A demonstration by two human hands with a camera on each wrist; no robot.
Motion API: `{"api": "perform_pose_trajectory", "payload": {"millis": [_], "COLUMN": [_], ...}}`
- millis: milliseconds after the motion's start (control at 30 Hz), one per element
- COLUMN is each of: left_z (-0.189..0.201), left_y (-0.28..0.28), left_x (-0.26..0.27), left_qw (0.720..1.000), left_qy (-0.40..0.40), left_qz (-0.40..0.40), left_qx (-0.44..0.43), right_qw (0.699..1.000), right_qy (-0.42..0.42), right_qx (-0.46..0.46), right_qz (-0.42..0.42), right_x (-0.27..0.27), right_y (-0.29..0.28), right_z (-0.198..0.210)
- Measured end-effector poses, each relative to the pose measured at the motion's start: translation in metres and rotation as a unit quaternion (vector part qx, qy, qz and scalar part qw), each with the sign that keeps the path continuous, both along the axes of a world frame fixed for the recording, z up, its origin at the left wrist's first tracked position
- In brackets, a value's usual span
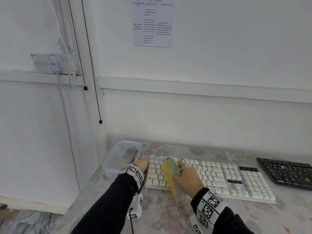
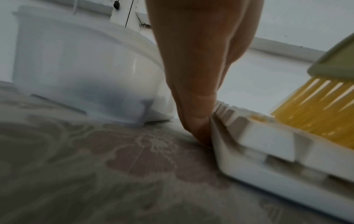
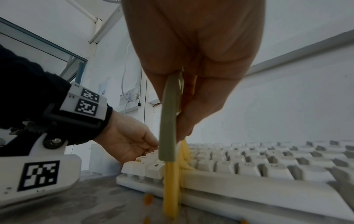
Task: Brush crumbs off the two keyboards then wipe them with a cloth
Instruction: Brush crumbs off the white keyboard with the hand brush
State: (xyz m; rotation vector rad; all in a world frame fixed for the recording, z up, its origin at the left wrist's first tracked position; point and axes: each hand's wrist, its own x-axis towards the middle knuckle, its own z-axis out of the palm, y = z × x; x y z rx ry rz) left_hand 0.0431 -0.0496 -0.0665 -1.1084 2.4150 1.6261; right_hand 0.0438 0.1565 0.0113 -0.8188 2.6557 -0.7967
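Observation:
A white keyboard (image 1: 219,176) lies across the flowered tabletop, and a black keyboard (image 1: 285,173) with crumbs on its keys sits at the far right. My right hand (image 1: 187,178) grips a green brush (image 1: 172,171) with yellow bristles. The bristles drag over the left keys and front edge of the white keyboard (image 3: 249,169). Orange crumbs (image 3: 148,199) lie on the table just in front. My left hand (image 1: 142,164) braces the keyboard's left end, with fingers (image 2: 195,75) straight down against its side (image 2: 268,151). A grey cloth (image 1: 130,154) lies in a clear tub (image 1: 121,156).
The tub (image 2: 76,68) stands right behind my left hand, at the table's left rear corner. The wall runs close behind both keyboards. Cables and a socket hang on the wall to the left. More crumbs (image 1: 179,205) are scattered on the tablecloth (image 1: 253,215) between my forearms.

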Motion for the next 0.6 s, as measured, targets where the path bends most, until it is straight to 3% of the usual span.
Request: {"api": "perform_pose_trajectory", "payload": {"millis": [33,133,200,300,400,533,567,600], "left_z": [0.005,0.013,0.017,0.016,0.02,0.025,0.029,0.031], "left_y": [0.003,0.002,0.004,0.005,0.01,0.006,0.007,0.008], "left_x": [0.0,0.006,0.01,0.014,0.013,0.016,0.017,0.016], "left_qw": [1.0,0.993,0.993,0.978,0.978,0.986,0.995,0.999], "left_qy": [0.003,-0.075,-0.076,-0.087,-0.127,-0.07,-0.038,-0.005], "left_qz": [0.013,-0.045,-0.025,-0.087,-0.066,-0.077,-0.058,-0.009], "left_qx": [0.027,-0.075,-0.087,-0.166,-0.151,-0.13,-0.074,0.04], "right_qw": [1.0,1.0,1.0,1.0,1.0,0.999,0.999,0.998], "right_qy": [-0.001,0.004,0.003,-0.004,-0.003,0.005,0.007,0.009], "right_qx": [0.006,0.024,0.02,0.016,0.005,-0.028,-0.036,-0.042], "right_qz": [-0.001,-0.014,-0.02,-0.026,-0.027,-0.037,-0.036,-0.036], "right_x": [0.0,0.001,0.0,0.0,0.0,0.004,0.005,0.006], "right_y": [0.0,0.0,-0.002,-0.007,-0.011,-0.02,-0.022,-0.025], "right_z": [0.0,0.003,0.004,0.008,0.013,0.016,0.016,0.016]}}
